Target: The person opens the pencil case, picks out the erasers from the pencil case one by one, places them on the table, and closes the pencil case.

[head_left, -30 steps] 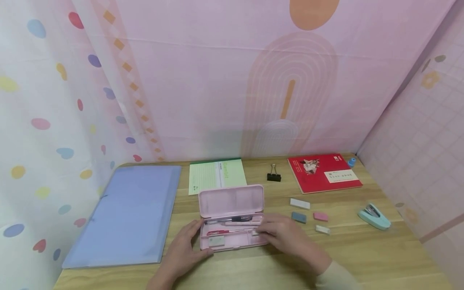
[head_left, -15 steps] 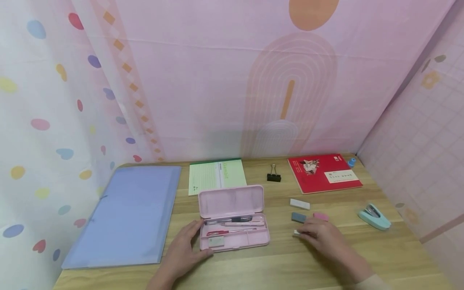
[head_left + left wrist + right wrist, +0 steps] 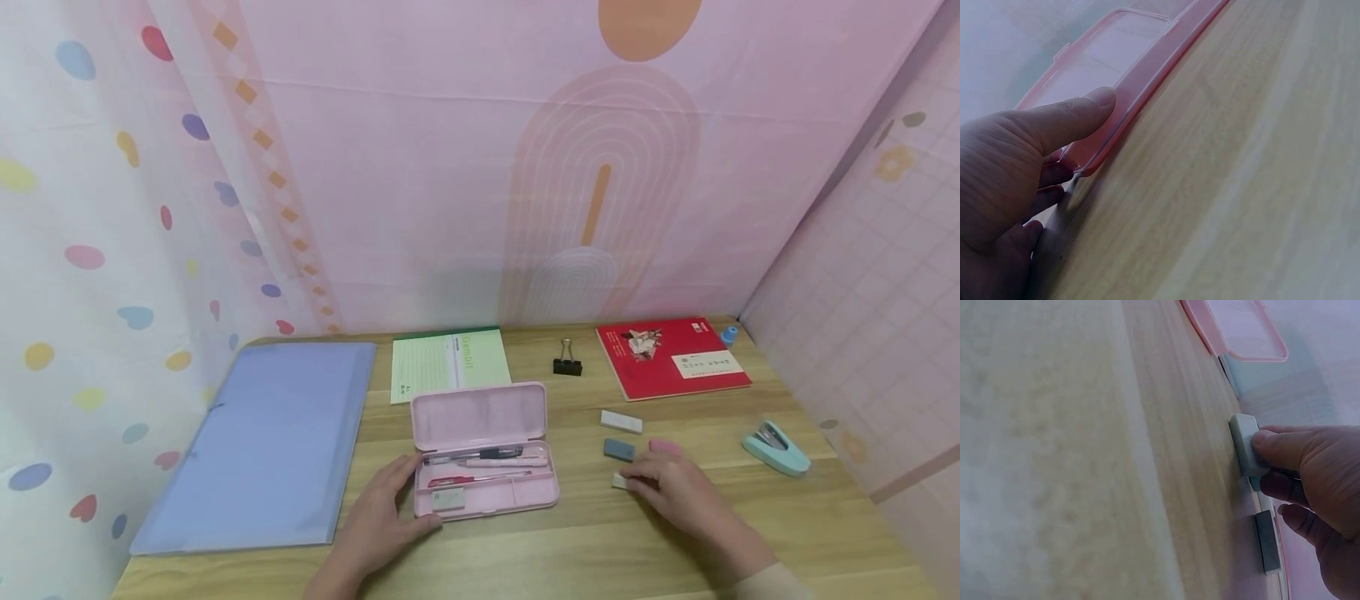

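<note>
An opened pink pencil case lies on the table. My left hand grips its left end, the thumb over the front rim and the fingers along the side. Inside are a black pen, a pale pink pen, a red pen and a grey-white eraser. To the right, my right hand pinches a small white eraser between thumb and fingers, close over the table. A blue-grey eraser lies just behind it, and a pink eraser is partly hidden by the hand.
A long white eraser and a black binder clip lie farther back. A mint stapler and red notebook are at right, with a small blue object. A green notepad and blue folder lie left.
My right hand has moved from the pencil case's right compartment to the loose erasers, carrying a small white eraser out; that compartment is now bare. My left hand has stayed put.
</note>
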{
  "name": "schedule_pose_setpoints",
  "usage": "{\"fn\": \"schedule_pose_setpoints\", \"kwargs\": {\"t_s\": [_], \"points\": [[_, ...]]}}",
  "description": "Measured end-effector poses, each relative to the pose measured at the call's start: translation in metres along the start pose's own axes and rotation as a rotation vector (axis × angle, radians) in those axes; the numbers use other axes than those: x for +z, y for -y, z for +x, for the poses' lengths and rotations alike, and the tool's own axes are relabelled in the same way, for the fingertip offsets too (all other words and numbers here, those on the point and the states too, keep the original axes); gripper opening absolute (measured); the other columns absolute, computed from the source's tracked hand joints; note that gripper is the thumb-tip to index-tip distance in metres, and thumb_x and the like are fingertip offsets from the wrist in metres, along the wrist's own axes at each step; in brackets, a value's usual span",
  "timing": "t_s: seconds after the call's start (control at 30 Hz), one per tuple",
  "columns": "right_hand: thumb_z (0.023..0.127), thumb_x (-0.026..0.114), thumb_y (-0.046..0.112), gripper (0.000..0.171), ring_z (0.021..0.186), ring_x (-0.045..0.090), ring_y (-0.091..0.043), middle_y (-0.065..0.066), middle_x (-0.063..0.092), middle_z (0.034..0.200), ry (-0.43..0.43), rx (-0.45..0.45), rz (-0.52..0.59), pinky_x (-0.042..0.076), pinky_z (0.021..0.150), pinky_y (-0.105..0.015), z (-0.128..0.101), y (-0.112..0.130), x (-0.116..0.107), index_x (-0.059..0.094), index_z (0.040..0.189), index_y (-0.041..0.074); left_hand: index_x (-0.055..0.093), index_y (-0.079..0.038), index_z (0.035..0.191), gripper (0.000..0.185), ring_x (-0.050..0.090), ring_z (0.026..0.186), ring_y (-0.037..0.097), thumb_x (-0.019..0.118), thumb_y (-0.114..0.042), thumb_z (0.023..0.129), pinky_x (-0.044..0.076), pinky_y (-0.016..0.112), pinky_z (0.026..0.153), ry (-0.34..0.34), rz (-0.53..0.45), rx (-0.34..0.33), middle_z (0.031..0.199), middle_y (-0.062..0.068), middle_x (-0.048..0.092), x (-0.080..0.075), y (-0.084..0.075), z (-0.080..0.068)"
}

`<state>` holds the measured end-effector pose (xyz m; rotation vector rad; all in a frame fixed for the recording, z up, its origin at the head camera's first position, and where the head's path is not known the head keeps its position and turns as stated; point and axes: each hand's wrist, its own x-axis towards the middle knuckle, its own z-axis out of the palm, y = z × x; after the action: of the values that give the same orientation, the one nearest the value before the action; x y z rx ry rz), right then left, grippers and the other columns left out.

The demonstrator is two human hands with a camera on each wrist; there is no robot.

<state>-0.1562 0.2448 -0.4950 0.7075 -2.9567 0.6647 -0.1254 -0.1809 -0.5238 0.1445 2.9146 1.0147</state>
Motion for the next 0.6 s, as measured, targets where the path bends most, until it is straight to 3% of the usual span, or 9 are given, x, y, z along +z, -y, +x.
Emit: {"fn": "schedule_pose_setpoints", "kwargs": {"t_s": [0.2, 0.6], "points": [[0.078, 0.081, 0.022, 0.026, 0.08, 0.052, 0.0, 0.017, 0.064, 0.093, 0.023, 0.002, -0.043, 0.056, 0.074, -0.024, -0.001, -0.0025, 0.0028, 0.076, 0.104, 0.02, 0.042, -0.021, 0.146, 0.099, 0.037, 0.135, 0.034, 0.073, -0.069, 0.065, 0.035, 0.055, 0.108, -0.003, -0.002, 0.005, 0.146, 0.011, 0.043, 0.0007, 0.0011, -0.0001], [0.078, 0.081, 0.022, 0.026, 0.079, 0.048, -0.003, 0.015, 0.06, 0.09, 0.006, -0.023, -0.091, 0.054, 0.071, -0.023, 0.0008, -0.0032, 0.0049, 0.077, 0.103, 0.018, 0.042, -0.02, 0.147, 0.101, 0.036, 0.136, 0.034, 0.074, -0.069, 0.064, 0.033, 0.055, 0.108, -0.004, -0.009, -0.014, 0.147, 0.011, 0.042, 0.0005, -0.0003, -0.0007]]}}
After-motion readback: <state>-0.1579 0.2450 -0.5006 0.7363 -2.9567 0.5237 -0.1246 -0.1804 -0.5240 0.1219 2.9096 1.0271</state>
